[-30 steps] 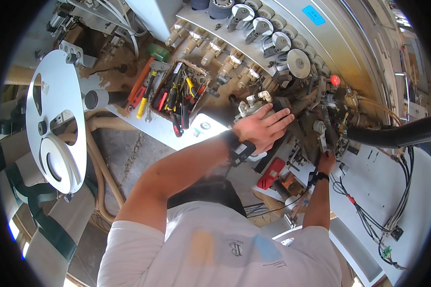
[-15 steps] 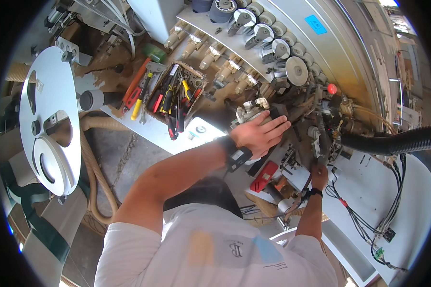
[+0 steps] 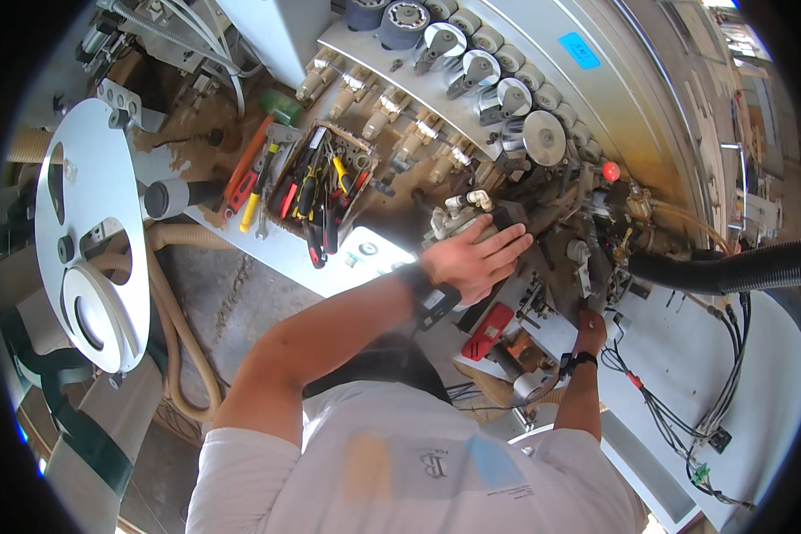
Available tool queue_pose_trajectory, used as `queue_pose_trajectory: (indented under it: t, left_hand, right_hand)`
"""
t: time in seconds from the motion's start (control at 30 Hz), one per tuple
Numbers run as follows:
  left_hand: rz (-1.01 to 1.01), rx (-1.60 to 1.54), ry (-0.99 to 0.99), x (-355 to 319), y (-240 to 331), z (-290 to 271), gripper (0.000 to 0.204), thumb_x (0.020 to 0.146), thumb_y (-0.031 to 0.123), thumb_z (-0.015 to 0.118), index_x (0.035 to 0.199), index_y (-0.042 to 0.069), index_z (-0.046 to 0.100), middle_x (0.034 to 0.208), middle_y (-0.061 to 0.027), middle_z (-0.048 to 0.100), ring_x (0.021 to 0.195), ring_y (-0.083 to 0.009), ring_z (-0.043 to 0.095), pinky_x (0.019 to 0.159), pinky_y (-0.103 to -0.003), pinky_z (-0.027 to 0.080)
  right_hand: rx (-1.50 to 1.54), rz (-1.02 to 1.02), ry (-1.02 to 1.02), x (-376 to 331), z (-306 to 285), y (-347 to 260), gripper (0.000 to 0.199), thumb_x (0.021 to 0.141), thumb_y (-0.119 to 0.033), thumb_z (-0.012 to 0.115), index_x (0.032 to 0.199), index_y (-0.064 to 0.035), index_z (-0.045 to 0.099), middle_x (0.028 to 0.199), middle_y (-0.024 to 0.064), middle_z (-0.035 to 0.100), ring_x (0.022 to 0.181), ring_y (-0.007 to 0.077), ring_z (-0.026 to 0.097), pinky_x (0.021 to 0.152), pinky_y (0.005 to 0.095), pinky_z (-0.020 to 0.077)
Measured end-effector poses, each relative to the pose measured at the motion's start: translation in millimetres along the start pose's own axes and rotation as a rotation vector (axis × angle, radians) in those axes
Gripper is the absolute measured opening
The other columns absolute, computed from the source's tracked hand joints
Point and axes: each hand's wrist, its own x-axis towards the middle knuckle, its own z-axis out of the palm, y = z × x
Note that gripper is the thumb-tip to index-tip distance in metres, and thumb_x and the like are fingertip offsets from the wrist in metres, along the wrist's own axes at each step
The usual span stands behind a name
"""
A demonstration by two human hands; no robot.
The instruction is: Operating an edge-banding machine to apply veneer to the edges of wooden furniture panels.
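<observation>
Unit under left hand: a cluster of pale metal fittings and a black block (image 3: 509,216) on the machine (image 3: 650,107), just below its curved row of round rollers; grey, dusty, fixed upright.
Left hand (image 3: 473,260): laid flat on that cluster, palm down, fingers spread toward the black block, touching it.
Part at right hand: a dark metal assembly (image 3: 596,276) of small brackets, near the end of the black ribbed hose, at the inner edge of the white machine bed.
Right hand (image 3: 589,327): reaches up into the assembly; fingers hidden, so the grip is unclear.
</observation>
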Motion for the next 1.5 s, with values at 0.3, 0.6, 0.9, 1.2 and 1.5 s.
queue_pose_trajectory:
  t: [0.3,0.6,0.9,1.2,1.5]
  left_hand:
    - [-0.004,0.028,-0.035,-1,1,2,0.047,0.087,0.032,0.069,0.129,0.011,0.070,0.165,-0.0064,0.045,0.154,-0.0238,0.039,0.120,-0.055,0.039]
    - [-0.002,0.032,-0.095,0,2,-5,0.049,0.089,0.032,0.068,0.135,0.014,0.068,0.168,-0.0071,0.041,0.157,-0.0252,0.033,0.122,-0.058,0.035]
    - [-0.021,0.045,-0.106,2,7,-5,0.043,0.087,0.032,0.069,0.126,0.013,0.071,0.166,-0.0086,0.042,0.158,-0.0274,0.032,0.122,-0.059,0.036]
    - [0.044,0.115,-0.102,26,29,-7,0.055,0.078,0.018,0.075,0.131,0.006,0.064,0.163,-0.0165,0.044,0.152,-0.0397,0.039,0.121,-0.055,0.036]
    - [0.193,-0.519,-0.496,-98,249,22,0.033,0.082,-0.008,0.070,0.112,0.004,0.069,0.116,-0.0155,0.071,0.113,-0.0361,0.068,0.099,-0.043,0.055]
  right_hand:
    - [0.023,-0.068,0.036,2,5,10,0.025,0.092,-0.023,0.079,0.108,-0.0033,0.078,0.109,0.0155,0.077,0.103,0.0326,0.073,0.089,0.0424,0.0564]
    - [-0.068,-0.102,0.088,5,6,12,0.028,0.091,-0.026,0.080,0.108,-0.0032,0.077,0.105,0.0172,0.076,0.097,0.0367,0.073,0.086,0.0445,0.0571]
    - [0.184,-0.190,0.356,-83,-18,-82,0.030,0.088,-0.007,0.080,0.117,-0.0018,0.073,0.122,0.0153,0.072,0.114,0.0328,0.070,0.097,0.0381,0.0558]
    - [0.403,-0.096,-0.058,-353,-7,-77,0.013,0.088,-0.018,0.079,0.097,-0.0083,0.078,0.099,0.0105,0.077,0.093,0.0298,0.075,0.082,0.0399,0.0589]
    - [0.761,0.632,-0.103,-668,45,35,0.015,0.087,-0.013,0.072,0.097,-0.0055,0.080,0.091,0.0154,0.077,0.083,0.0312,0.075,0.077,0.0376,0.0590]
